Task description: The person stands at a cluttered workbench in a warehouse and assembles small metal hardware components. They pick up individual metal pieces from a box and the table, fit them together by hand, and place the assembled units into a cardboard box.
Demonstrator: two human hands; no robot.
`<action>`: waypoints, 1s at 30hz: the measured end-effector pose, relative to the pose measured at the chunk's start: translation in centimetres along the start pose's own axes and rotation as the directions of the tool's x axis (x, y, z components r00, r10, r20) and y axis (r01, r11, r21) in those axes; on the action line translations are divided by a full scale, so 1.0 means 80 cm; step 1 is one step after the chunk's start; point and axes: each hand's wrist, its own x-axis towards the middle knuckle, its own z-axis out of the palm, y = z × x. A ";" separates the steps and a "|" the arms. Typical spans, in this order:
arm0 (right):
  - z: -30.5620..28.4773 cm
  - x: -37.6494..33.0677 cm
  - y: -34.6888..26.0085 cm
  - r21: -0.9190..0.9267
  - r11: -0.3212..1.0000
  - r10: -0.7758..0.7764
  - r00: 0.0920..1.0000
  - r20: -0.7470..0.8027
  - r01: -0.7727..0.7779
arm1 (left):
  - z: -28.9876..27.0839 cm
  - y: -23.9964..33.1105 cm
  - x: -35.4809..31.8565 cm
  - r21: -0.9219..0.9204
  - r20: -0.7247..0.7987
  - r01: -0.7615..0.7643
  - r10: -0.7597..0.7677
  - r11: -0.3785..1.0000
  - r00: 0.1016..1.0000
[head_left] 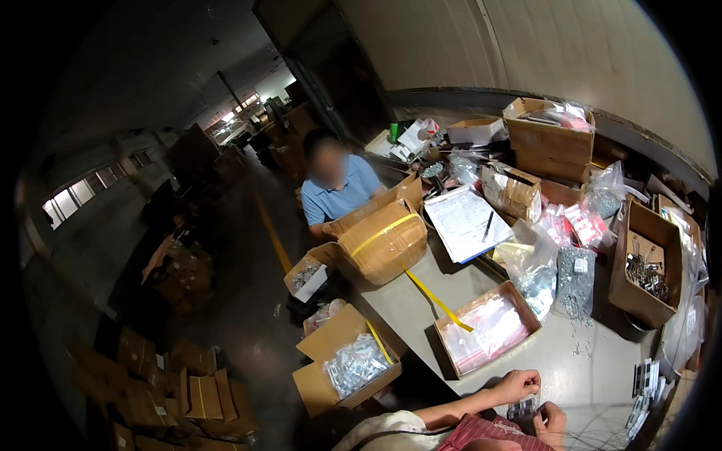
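Both hands meet at the table's (pixel 602 376) near edge. Left hand (pixel 517 385) and right hand (pixel 553 423) pinch one small dark packet (pixel 523 408) between them. Just past it sits a shallow box of pink-edged clear bags (pixel 489 325), quite full, so plenty looks left to do. What the packet holds is too small to see.

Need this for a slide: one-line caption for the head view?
Both hands, left and right, hold a small packet at a cluttered table, near a tray of bags.
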 end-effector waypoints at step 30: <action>0.005 0.004 0.009 0.684 0.697 0.435 0.885 -0.166 -0.214 | -0.047 0.017 -0.021 -0.989 0.145 0.149 -0.299 -0.008 0.943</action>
